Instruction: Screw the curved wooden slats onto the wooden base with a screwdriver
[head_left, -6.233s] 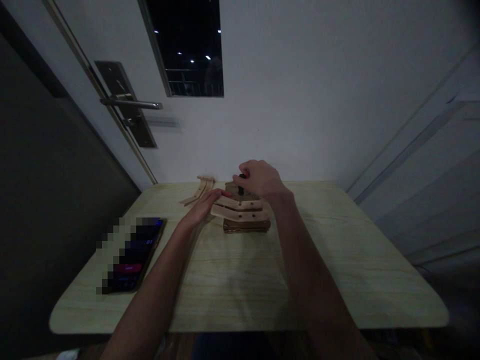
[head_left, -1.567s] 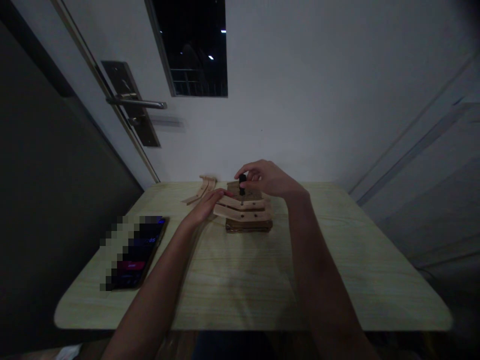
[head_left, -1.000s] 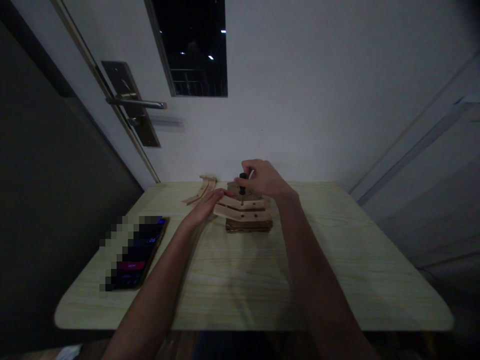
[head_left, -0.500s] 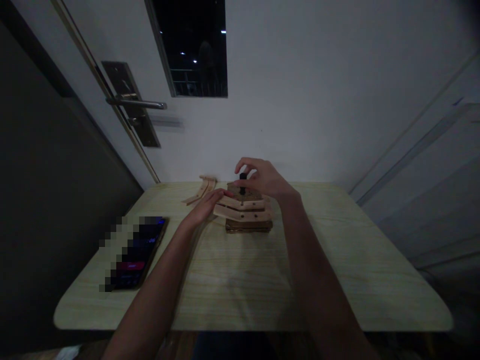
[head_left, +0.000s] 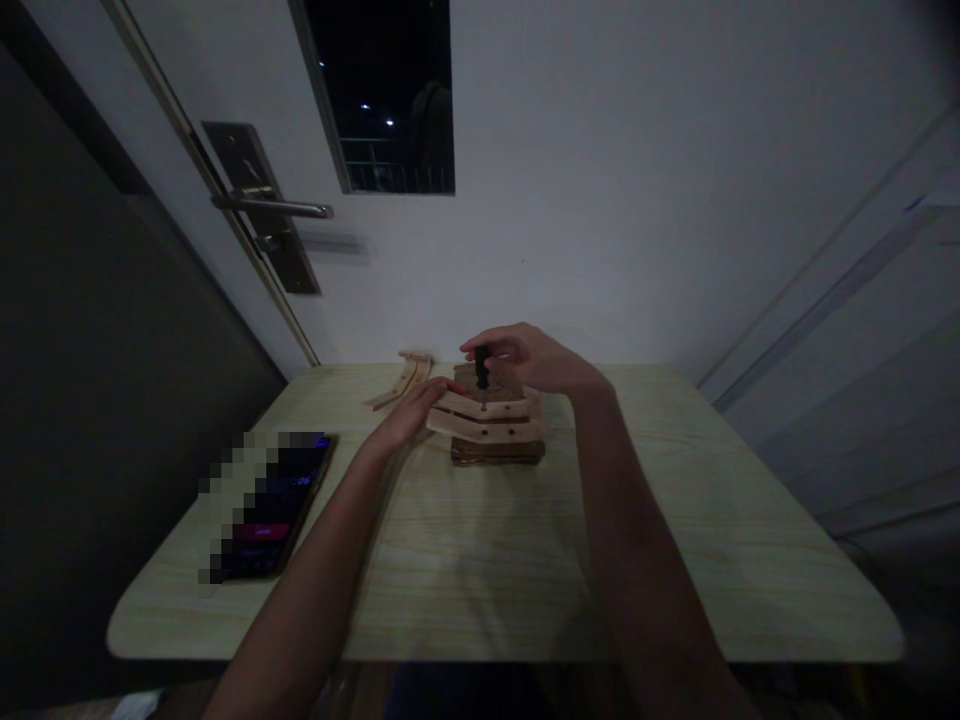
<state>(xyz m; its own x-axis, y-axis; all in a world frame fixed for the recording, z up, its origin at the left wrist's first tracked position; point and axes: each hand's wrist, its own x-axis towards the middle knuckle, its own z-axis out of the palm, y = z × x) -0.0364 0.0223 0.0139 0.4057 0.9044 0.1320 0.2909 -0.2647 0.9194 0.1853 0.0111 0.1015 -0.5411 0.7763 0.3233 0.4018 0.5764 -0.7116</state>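
Note:
My right hand [head_left: 529, 358] is closed around the black handle of a screwdriver [head_left: 481, 364], thumb on the near side and fingers beyond it. Its thin shaft points down, with the tip at a hole in the rear bar of a bent pale wooden piece [head_left: 472, 428]. This piece has two angled bars with dark holes and lies across a worn brown block [head_left: 498, 452]. At the left end of the wood, my left hand [head_left: 411, 412] presses and holds it with its fingers; part of that grip is hidden.
A second bent wooden piece [head_left: 405, 380] lies behind my left hand, near the wall. On the left of the pale table [head_left: 675, 520] rests a phone [head_left: 281, 500] with a lit screen. A white door with a metal handle [head_left: 277, 207] rises behind the table.
My right hand has turned a little and its fingers have shifted on the screwdriver, which now leans slightly left at the top. The left hand and the wood stay in place.

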